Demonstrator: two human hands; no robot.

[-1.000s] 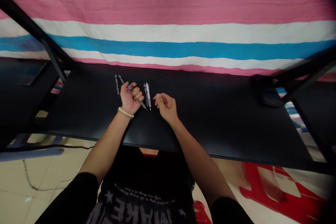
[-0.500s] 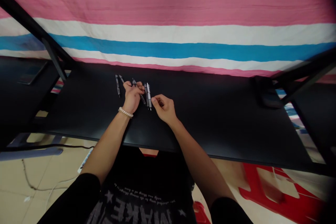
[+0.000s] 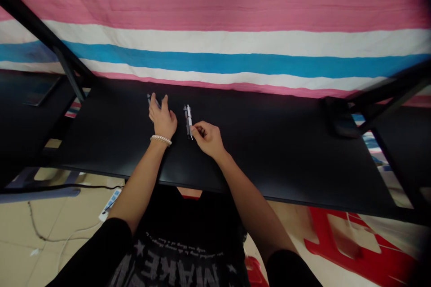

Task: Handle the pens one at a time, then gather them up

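A right hand (image 3: 208, 136) pinches the near tip of a pair of slim grey-and-white pens (image 3: 188, 118) lying on the black tabletop (image 3: 269, 143). The left hand (image 3: 163, 118) rests flat, fingers spread, over other dark pens (image 3: 149, 99) just left of that pair.

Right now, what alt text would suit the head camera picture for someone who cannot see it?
A person's left hand lies flat over pens at the back of a black table, while the right hand touches the near end of two pens. A pink, white and blue striped cloth hangs behind.
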